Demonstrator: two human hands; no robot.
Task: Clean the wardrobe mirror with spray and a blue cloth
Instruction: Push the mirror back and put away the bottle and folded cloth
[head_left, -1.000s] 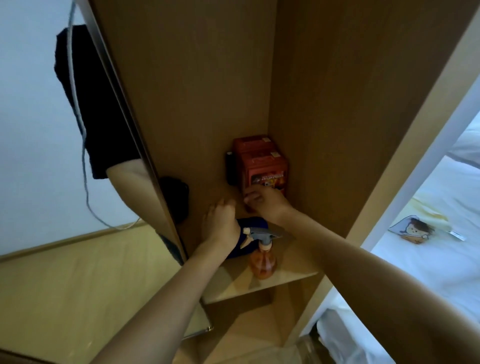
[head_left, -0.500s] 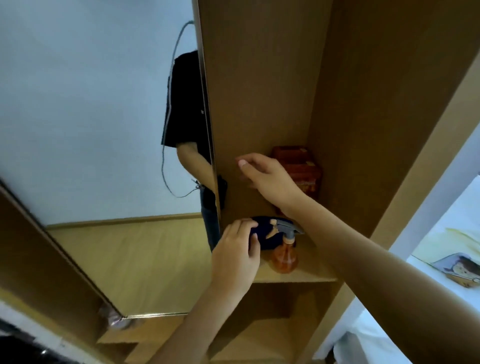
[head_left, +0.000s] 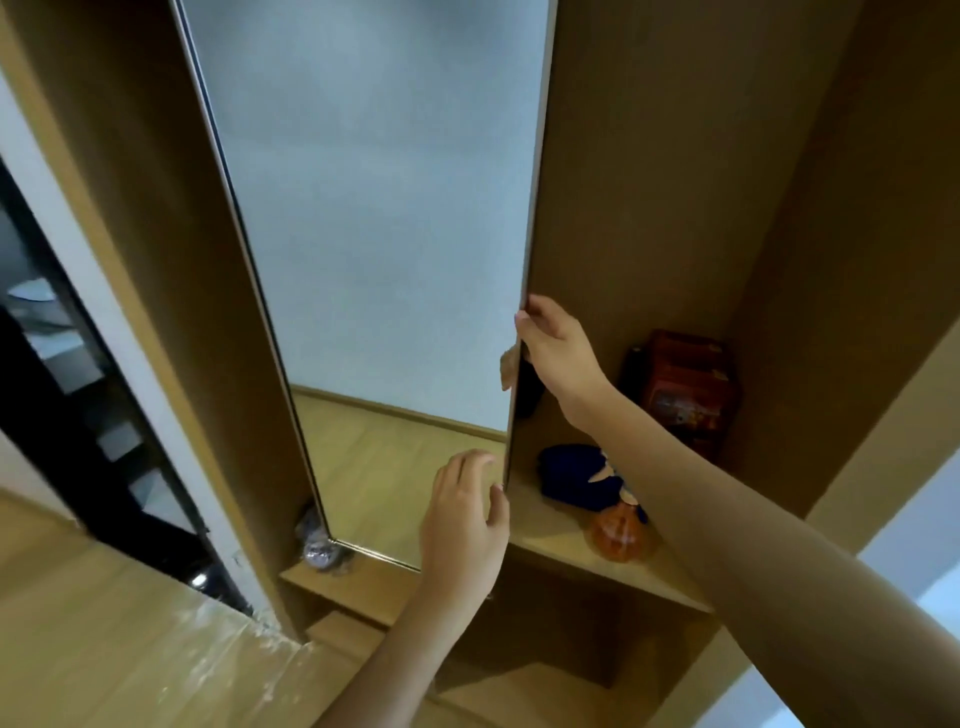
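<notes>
Centrally, the tall mirror runs from the top edge down to lower centre, reflecting a pale wall and wood floor. Right hand grips its right edge at mid-frame, fingers curled round it. Left hand sits just below, fingers loosely spread near the edge; contact unclear. Blue cloth and orange spray bottle lie on the shelf at right, red box behind them.

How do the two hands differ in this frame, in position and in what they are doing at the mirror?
The right hand grips the mirror by its edge, fingers curled round it; the left hand is open with only fingertips near that edge. The right hand is higher, the left hand lower by the shelf. Both are bare and at the same edge.
</notes>
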